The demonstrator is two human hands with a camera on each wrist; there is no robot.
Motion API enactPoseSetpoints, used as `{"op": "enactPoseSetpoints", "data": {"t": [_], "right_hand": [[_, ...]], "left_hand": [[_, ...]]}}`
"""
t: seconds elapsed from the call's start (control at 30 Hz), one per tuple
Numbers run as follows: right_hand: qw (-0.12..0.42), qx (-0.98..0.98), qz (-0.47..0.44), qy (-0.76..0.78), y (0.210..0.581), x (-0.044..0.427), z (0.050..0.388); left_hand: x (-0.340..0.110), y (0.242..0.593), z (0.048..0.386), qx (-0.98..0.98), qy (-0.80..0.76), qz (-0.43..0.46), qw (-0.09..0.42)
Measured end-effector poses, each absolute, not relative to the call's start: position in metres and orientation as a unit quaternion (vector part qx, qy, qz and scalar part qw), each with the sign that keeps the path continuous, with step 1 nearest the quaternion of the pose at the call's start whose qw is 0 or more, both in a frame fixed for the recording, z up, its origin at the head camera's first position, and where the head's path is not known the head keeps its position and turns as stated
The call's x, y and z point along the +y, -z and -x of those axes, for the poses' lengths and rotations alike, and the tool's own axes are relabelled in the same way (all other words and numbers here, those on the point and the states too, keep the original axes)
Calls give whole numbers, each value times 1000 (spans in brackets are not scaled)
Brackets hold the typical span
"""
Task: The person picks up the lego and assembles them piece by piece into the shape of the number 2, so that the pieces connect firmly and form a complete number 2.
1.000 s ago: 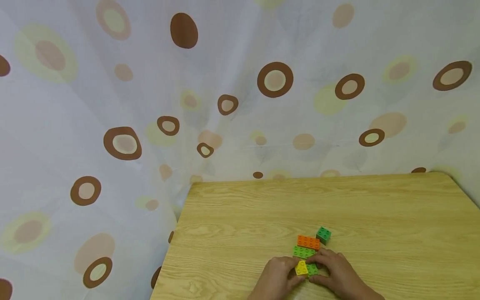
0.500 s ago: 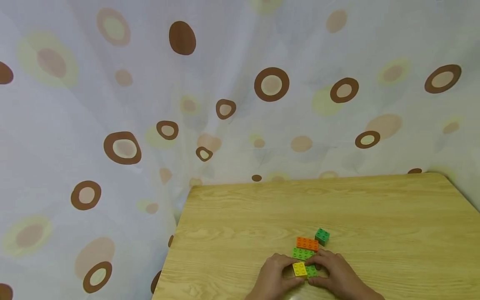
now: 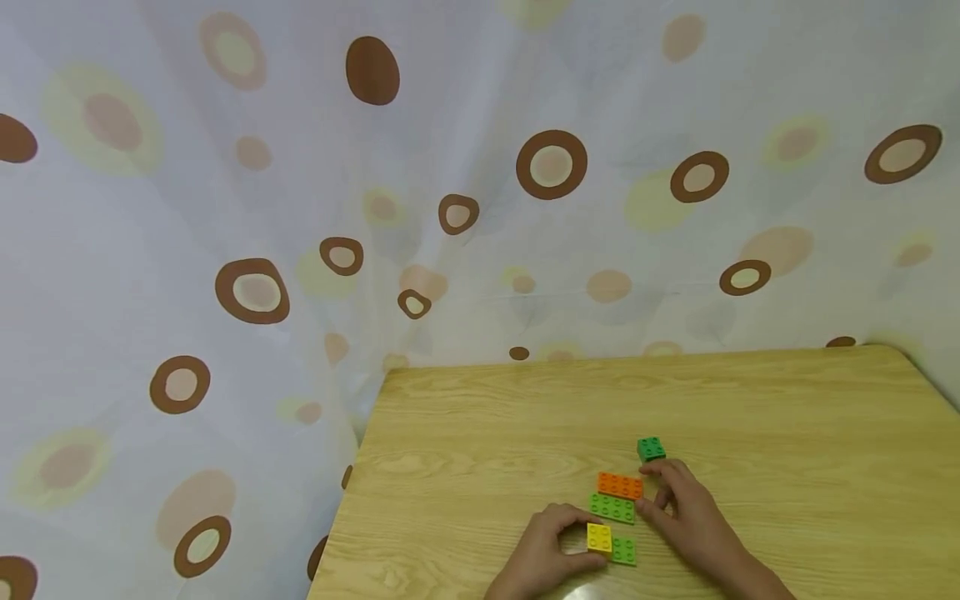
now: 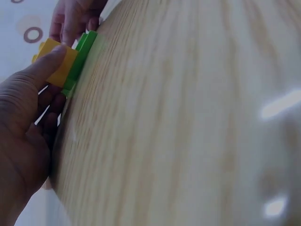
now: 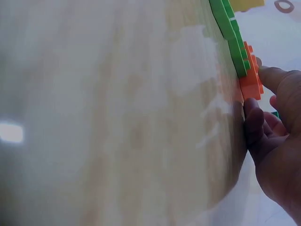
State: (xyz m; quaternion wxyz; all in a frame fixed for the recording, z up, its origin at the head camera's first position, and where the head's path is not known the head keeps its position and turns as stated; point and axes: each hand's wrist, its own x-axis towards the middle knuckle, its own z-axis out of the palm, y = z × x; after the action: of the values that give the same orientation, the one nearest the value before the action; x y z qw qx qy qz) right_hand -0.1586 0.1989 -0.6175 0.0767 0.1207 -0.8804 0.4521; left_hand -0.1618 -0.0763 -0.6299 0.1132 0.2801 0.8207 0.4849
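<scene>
In the head view my left hand (image 3: 542,550) pinches a yellow toy building brick (image 3: 598,537) between thumb and fingers. That brick sits on the left half of a flat light green brick (image 3: 624,550). My right hand (image 3: 693,517) is apart from them, its thumb and index finger spread. The thumb is by the right end of an orange brick (image 3: 620,486), and the index fingertip is at the near edge of a dark green brick (image 3: 651,449); whether either touches is unclear. In the left wrist view my left thumb presses on the yellow brick (image 4: 63,63).
Another flat light green brick (image 3: 612,507) lies just in front of the orange one. All of them are near the front of a wood-grain table (image 3: 465,450). A white curtain (image 3: 480,150) with brown and pale circles hangs behind and to the left.
The yellow brick, turned askew at first, now lines up with the light green one. My right hand has left that brick and moved back and right. The dark green brick has shifted further back.
</scene>
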Motion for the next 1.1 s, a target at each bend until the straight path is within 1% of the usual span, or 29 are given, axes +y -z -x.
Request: {"op": "enactPoseSetpoints", "data": {"t": [0.23,0.47,0.63,0.8,1.0,1.1], "right_hand": [[50,-878,-132,-457,616,203,170],[70,-895,-134,-419,616,198,176],[63,-902,-126,-407,617,195,179],[56,-911,-118,-391,617,195,180],[78,-895,-127,-421,613,196,176],[65,-882,-128,-449,608,198,170]], "left_hand": [[-73,628,160,819,-481,-295,104],[-73,631,159,806,-506,-286,112],[-73,635,160,803,-513,-284,107],[-72,635,159,792,-533,-274,117],[-70,634,158,790,-540,-263,125],[-70,634,158,789,-543,-259,125]]}}
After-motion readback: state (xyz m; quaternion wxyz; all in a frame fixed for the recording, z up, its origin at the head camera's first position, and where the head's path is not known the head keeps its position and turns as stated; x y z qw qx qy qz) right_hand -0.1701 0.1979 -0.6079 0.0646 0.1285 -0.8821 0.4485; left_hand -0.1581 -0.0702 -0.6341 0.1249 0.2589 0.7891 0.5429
